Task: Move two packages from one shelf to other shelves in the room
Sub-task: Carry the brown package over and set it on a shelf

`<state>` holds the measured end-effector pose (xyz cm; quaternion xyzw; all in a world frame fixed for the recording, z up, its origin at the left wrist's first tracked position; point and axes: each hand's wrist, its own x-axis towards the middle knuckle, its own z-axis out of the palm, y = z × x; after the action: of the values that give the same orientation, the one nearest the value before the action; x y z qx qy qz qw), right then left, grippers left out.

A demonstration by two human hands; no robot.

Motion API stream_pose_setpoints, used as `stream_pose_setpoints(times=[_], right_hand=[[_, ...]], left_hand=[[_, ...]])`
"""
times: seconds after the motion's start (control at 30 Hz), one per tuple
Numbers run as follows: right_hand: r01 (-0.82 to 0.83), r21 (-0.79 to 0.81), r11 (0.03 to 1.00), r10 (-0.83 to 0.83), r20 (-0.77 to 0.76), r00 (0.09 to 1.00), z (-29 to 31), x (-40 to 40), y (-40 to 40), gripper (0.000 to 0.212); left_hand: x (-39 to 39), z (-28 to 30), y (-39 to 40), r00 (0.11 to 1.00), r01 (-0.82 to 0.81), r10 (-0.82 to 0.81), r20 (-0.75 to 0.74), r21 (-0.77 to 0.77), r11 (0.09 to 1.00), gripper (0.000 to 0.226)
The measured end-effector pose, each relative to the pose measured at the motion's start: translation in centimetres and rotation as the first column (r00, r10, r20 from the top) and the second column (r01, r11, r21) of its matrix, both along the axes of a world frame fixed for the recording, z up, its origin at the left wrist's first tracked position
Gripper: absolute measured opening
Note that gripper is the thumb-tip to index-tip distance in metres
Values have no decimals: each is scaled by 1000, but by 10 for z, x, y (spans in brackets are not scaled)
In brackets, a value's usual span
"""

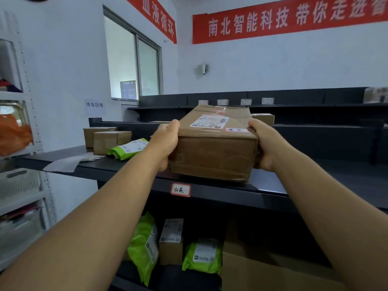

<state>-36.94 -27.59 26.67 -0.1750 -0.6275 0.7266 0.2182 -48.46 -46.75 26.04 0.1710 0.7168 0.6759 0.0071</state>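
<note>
A brown cardboard package (pixel 214 152) with a white shipping label on top is at the centre of the view, over the front edge of a dark shelf (pixel 210 189). My left hand (pixel 165 141) grips its left side and my right hand (pixel 263 143) grips its right side. The box's near bottom edge touches or hovers just above the shelf board; I cannot tell which. Both forearms stretch forward from the lower corners.
Two small cardboard boxes (pixel 109 139) and a green mailer bag (pixel 128 149) lie on the same shelf to the left. The shelf below holds green bags (pixel 144 246) and boxes (pixel 171 242). More dark shelving stands behind. A white rack (pixel 23 143) is at far left.
</note>
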Motion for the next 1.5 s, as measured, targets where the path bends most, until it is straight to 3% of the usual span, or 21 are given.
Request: stream_pose_setpoints(times=[0.07, 0.3, 0.53, 0.73, 0.97, 1.17, 1.33, 1.37, 1.43, 1.5], right_hand=[[-3, 33, 999, 2, 41, 999, 3, -1, -1, 21], [5, 93, 996, -18, 141, 990, 7, -1, 3, 25], [35, 151, 988, -65, 201, 978, 13, 4, 16, 31], [56, 142, 988, -84, 197, 977, 6, 11, 26, 33], [64, 142, 988, -90, 181, 979, -5, 17, 27, 42], [176, 129, 976, -184, 57, 981, -5, 36, 17, 47], [236, 101, 966, -236, -14, 972, -1, 65, -8, 59], [265, 91, 960, -263, -27, 964, -2, 71, -14, 62], [315, 117, 942, -307, -80, 948, -1, 84, -30, 55], [341, 124, 932, -324, -139, 936, -2, 98, -46, 45]], left_hand=[[-3, -1, -1, 1000, -9, 9, 10, 8, 1000, 45], [1, 2, 5, 997, -8, 7, 78, 9, 1000, 26], [10, 1, 15, 989, -12, 11, 145, 6, 1000, 37], [20, 0, 24, 988, 20, -22, 150, 13, 1000, 25], [32, -4, 25, 991, -13, 17, 130, -29, 999, 44], [50, -5, 14, 995, -74, 72, 65, 32, 997, 68], [71, -5, -1, 995, -97, 100, -29, 98, 990, 48], [77, -5, -5, 995, -86, 91, -33, 120, 989, 54], [89, -5, -16, 995, -81, 88, -42, 149, 986, 61], [100, -7, -28, 994, -72, 84, -64, 177, 982, 52]])
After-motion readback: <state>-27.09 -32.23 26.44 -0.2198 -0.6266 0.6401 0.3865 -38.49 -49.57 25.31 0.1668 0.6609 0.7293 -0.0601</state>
